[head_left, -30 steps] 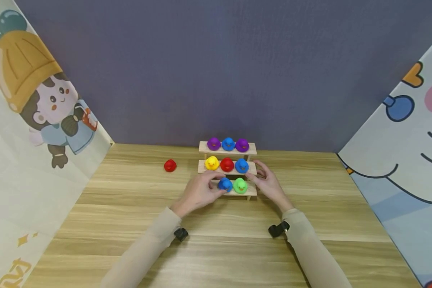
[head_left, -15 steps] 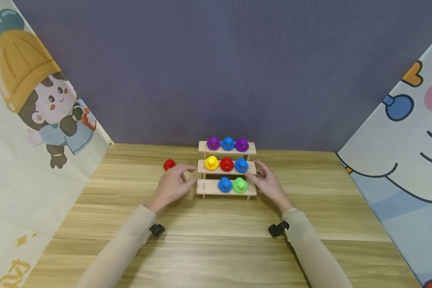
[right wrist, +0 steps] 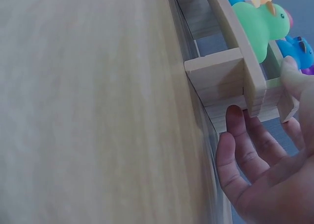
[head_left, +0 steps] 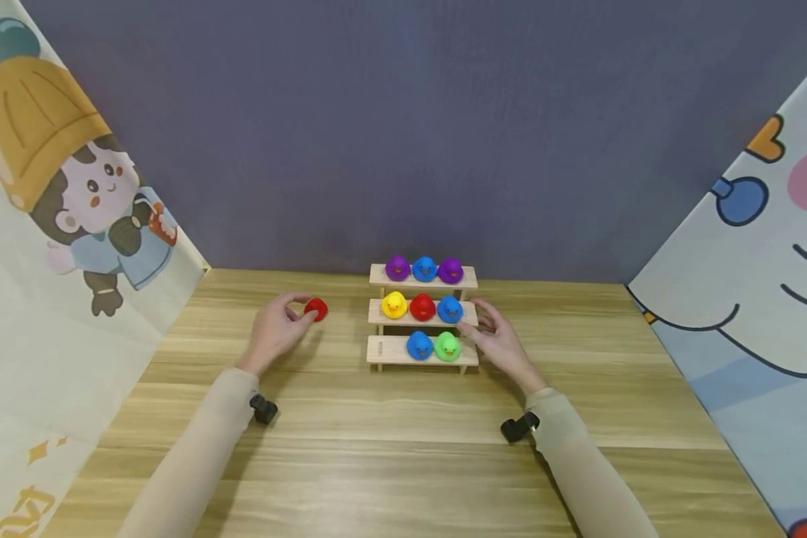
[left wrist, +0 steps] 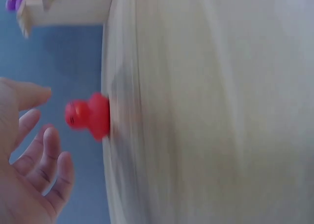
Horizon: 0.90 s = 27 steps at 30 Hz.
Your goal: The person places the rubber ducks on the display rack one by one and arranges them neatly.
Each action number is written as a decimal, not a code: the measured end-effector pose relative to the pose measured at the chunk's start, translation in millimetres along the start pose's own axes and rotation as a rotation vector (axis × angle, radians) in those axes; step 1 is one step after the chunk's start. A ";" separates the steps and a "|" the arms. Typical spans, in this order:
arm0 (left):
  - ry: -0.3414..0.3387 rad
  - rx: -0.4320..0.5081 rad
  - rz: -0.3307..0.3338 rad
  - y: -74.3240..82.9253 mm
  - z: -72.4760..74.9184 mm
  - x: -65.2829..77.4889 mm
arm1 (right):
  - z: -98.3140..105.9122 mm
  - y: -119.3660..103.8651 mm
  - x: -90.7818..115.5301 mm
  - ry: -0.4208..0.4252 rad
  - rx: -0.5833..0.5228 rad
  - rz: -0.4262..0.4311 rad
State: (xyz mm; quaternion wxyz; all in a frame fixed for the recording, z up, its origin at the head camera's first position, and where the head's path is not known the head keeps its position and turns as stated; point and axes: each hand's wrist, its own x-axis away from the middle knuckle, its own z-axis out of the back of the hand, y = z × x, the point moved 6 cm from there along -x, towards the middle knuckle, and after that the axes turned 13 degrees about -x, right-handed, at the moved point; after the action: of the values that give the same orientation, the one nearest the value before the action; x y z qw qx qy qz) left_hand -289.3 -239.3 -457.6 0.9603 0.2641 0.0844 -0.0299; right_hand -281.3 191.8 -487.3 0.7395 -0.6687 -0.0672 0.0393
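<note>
A red rubber duck [head_left: 317, 309] sits on the table left of the wooden stand; the left wrist view shows the same red duck [left wrist: 93, 117]. My left hand [head_left: 277, 329] is right beside it, thumb and fingers spread apart around its near side. A three-tier wooden stand [head_left: 385, 359] carries small rubber ducks. With thumb and forefinger, my right hand [head_left: 501, 340] holds the right end of the middle tier; its other fingers [right wrist: 240, 145] lie by the stand's side. The bottom tier bears a blue duck [head_left: 420, 345] and a green duck [head_left: 447, 346].
Above, the middle tier holds a yellow duck [head_left: 394, 305], a red one and a blue one. Two purple ducks and a blue duck [head_left: 424, 269] line the top tier. A dark wall panel [head_left: 417, 134] rises behind the table [head_left: 390, 448], with cartoon-printed panels on both sides.
My left hand has moved leftward from the blue duck on the bottom tier to the red duck on the table. My right hand has stayed at the stand.
</note>
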 end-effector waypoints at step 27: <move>-0.151 0.068 -0.005 -22.1 -15.7 -16.1 | -1.5 0.0 -1.8 0.011 0.014 0.014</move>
State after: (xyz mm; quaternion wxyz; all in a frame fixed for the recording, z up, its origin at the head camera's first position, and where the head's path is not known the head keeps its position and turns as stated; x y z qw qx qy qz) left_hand -309.7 -250.1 -479.1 0.9543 0.2935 0.0113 -0.0552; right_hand -282.9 190.1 -487.5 0.7442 -0.6641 -0.0580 0.0412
